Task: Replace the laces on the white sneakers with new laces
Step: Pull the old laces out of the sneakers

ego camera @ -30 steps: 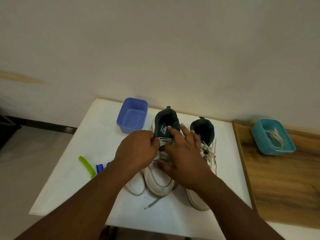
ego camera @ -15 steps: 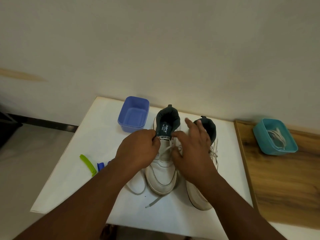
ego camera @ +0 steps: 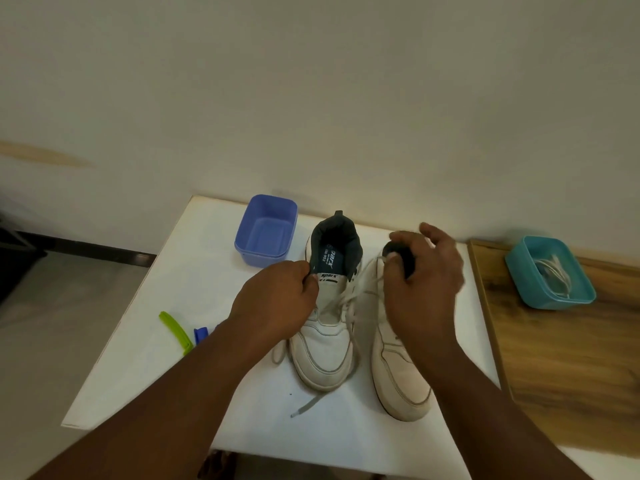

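Observation:
Two white sneakers with dark collars stand side by side on the white table (ego camera: 145, 358), toes toward me. My left hand (ego camera: 277, 303) pinches the tongue of the left sneaker (ego camera: 323, 355). My right hand (ego camera: 420, 282) hovers over the right sneaker (ego camera: 398, 379) and pinches the old white lace (ego camera: 360, 289), drawn taut from the left sneaker's eyelets up to my fingertips. A loose lace end (ego camera: 304, 407) trails on the table in front of the left sneaker. New white laces (ego camera: 554, 275) lie in a teal tub (ego camera: 581, 296) at the right.
An empty purple tub (ego camera: 265, 230) stands behind and left of the sneakers. A green clip (ego camera: 176, 332) and a blue one (ego camera: 201, 334) lie at the left, partly behind my left forearm. A wooden surface (ego camera: 561, 375) adjoins the table's right side. A wall rises close behind.
My right hand has left the left sneaker's lacing and moved up and to the right over the right sneaker, pulling the lace out with it. My left hand has stayed on the tongue.

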{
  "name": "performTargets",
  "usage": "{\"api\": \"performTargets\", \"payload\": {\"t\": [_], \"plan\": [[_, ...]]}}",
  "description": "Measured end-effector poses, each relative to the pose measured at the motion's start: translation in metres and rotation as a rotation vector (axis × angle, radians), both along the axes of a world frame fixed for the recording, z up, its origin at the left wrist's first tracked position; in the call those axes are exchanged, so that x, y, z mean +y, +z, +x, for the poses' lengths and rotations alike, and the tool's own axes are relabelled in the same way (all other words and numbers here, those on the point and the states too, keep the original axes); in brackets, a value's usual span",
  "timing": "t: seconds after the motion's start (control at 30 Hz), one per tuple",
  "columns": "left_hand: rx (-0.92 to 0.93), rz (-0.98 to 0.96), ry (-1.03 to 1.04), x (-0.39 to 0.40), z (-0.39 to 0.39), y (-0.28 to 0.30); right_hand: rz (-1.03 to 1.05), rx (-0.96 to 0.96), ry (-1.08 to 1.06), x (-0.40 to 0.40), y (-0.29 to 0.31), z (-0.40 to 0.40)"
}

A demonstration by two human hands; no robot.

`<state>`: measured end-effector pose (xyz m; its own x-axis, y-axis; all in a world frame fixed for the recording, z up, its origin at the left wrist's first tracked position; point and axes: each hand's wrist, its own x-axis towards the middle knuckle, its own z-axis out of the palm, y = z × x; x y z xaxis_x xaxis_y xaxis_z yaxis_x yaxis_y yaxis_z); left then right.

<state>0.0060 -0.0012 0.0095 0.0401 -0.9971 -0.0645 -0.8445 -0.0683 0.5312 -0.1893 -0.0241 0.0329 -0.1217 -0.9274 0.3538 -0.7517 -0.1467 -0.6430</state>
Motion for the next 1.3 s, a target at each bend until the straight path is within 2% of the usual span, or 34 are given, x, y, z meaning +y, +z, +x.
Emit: {"api": "performTargets", "payload": {"t": [0.13, 0.2, 0.23, 0.3, 0.43, 0.5, 0.57, 0.73, 0.8, 0.9, 1.07, 1.13, 1.23, 1.3], "plan": [[0.001, 0.004, 0.000, -0.002, -0.002, -0.001, 0.082, 0.400, 0.394, 0.013, -0.020, 0.015], [0.001, 0.011, 0.005, -0.002, -0.002, -0.002, 0.114, 0.544, 0.469, 0.015, -0.032, 0.021], [0.004, 0.015, 0.009, -0.001, -0.002, -0.002, 0.115, 0.554, 0.469, 0.015, -0.035, 0.021], [0.005, 0.006, 0.011, -0.001, -0.001, -0.002, 0.074, 0.447, 0.405, 0.012, -0.033, 0.019], [0.017, 0.009, -0.005, -0.002, 0.000, -0.003, -0.036, -0.121, 0.043, 0.001, -0.011, 0.008], [0.003, 0.005, -0.002, -0.002, 0.000, -0.003, -0.063, -0.264, -0.061, -0.003, -0.006, 0.003], [-0.005, -0.005, -0.001, -0.001, 0.000, -0.003, -0.030, -0.193, -0.022, -0.002, -0.005, 0.002], [0.021, 0.011, 0.002, -0.002, -0.002, -0.003, 0.041, 0.460, 0.433, 0.012, -0.018, 0.017], [0.019, 0.016, 0.009, -0.002, -0.002, -0.004, 0.111, 0.600, 0.489, 0.014, -0.027, 0.020], [0.020, 0.004, 0.008, 0.000, -0.002, -0.002, 0.132, 0.512, 0.436, 0.012, -0.028, 0.016], [0.045, -0.078, 0.063, 0.000, -0.004, 0.001, -0.062, 0.161, 0.257, 0.009, -0.012, 0.015], [0.045, -0.140, 0.094, 0.000, -0.005, 0.007, -0.105, 0.173, 0.235, 0.010, -0.011, 0.017], [0.023, -0.117, 0.102, 0.000, -0.005, 0.013, -0.107, 0.207, 0.184, 0.011, -0.011, 0.019], [0.029, -0.088, 0.100, 0.001, -0.007, 0.014, -0.103, 0.139, 0.099, 0.008, -0.008, 0.013]]}}
